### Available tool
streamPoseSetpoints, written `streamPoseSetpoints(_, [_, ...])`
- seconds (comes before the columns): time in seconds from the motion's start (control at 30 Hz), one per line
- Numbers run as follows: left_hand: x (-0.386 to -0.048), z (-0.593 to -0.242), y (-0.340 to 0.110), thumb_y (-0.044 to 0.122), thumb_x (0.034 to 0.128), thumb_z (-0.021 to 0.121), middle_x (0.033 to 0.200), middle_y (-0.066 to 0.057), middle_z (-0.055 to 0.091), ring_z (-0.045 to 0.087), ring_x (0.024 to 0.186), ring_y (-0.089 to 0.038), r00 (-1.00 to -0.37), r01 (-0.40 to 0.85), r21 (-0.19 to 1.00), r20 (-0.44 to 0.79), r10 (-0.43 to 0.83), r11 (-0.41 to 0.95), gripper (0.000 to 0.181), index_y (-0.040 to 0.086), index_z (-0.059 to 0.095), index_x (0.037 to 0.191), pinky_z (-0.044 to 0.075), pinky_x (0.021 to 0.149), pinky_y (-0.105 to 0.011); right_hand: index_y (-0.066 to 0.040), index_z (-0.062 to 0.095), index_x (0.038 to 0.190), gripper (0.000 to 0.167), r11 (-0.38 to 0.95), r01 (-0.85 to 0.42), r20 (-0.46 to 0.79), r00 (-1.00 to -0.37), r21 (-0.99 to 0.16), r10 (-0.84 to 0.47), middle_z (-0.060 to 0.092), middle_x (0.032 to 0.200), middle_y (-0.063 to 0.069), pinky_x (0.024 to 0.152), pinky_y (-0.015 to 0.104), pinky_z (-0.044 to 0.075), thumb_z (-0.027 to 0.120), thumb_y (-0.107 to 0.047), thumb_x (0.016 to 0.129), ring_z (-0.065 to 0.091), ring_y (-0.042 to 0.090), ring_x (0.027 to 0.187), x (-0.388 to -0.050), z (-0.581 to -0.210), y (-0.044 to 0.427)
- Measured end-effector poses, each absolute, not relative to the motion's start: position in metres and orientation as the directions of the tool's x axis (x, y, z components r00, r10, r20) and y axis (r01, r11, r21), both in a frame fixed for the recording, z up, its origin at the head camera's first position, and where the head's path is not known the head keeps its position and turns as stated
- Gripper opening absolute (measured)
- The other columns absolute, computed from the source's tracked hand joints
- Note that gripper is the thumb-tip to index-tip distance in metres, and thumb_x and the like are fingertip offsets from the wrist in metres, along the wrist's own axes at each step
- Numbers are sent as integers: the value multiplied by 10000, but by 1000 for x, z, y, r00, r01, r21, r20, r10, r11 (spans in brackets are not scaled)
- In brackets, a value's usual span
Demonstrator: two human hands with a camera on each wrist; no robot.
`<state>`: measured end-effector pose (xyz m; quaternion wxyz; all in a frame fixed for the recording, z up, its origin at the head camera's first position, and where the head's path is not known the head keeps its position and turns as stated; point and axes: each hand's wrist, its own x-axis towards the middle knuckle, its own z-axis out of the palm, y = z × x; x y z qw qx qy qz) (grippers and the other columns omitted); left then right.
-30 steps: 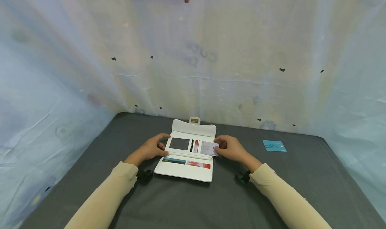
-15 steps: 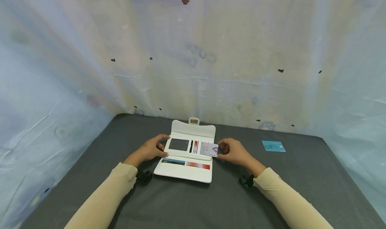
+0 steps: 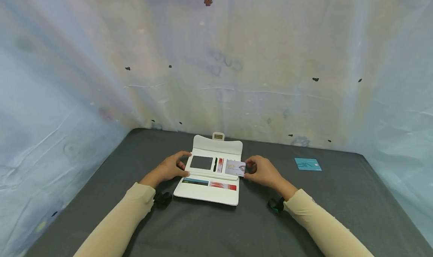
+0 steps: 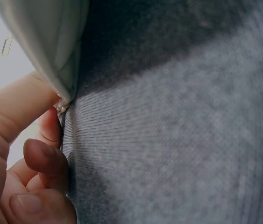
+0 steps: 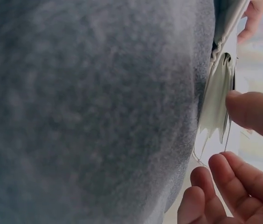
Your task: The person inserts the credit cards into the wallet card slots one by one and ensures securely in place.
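A white wallet [image 3: 206,199] lies unfolded on the dark table in the head view, its clasp flap pointing away. My left hand [image 3: 168,167] grips its left edge; in the left wrist view the thumb lies along the wallet edge, with curled fingers [image 4: 45,158] beside it. A pale purple VIP card [image 3: 233,167] sticks out past the wallet's right side, partly in a pocket there. My right hand [image 3: 264,171] holds the card's outer end between thumb and fingers. The right wrist view shows the thumb [image 5: 252,112] and a fingertip against the thin card edge.
A teal VIP card [image 3: 308,164] lies apart on the table at the right. Blue-and-black and red-and-white cards [image 3: 223,185] sit in the wallet's near pockets. A patterned curtain [image 3: 257,99] hangs behind the table [image 3: 203,230].
The fingers of my right hand have shifted slightly right along the purple card, so more of its printed end shows. My left hand and the wallet have stayed in place.
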<state>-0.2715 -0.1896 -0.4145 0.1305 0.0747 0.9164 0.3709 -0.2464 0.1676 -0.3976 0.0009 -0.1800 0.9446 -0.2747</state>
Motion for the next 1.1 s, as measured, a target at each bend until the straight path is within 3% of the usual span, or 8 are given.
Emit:
streamPoseSetpoints(0.4, [-271, -413, -190, 218, 747, 840, 897, -35, 604, 520, 782, -187, -957, 32, 686, -189, 220, 727, 772, 257, 450, 1413, 401, 704, -343, -68, 662, 1154, 410, 773, -381, 124, -920, -508, -372, 631, 1021, 64, 708, 339, 506, 775, -246, 802, 614, 185, 843, -249, -397, 163])
streamPoseSetpoints(0.8, [-271, -413, -188, 226, 745, 841, 904, -28, 611, 532, 800, -184, -959, 31, 678, -186, 213, 734, 775, 267, 450, 1413, 408, 726, -350, 8, 650, 1137, 387, 734, -416, 159, -904, -537, -397, 612, 963, 96, 715, 326, 497, 764, -152, 803, 608, 222, 839, -251, -395, 147])
streamPoseSetpoints(1.1, [-272, -415, -188, 220, 739, 846, 897, -28, 610, 533, 795, -187, -961, 26, 680, -186, 207, 732, 774, 274, 457, 1406, 407, 718, -346, 24, 638, 1126, 374, 724, -401, 158, -911, -561, -382, 599, 945, 64, 727, 314, 501, 763, -96, 794, 594, 181, 836, -250, -393, 139])
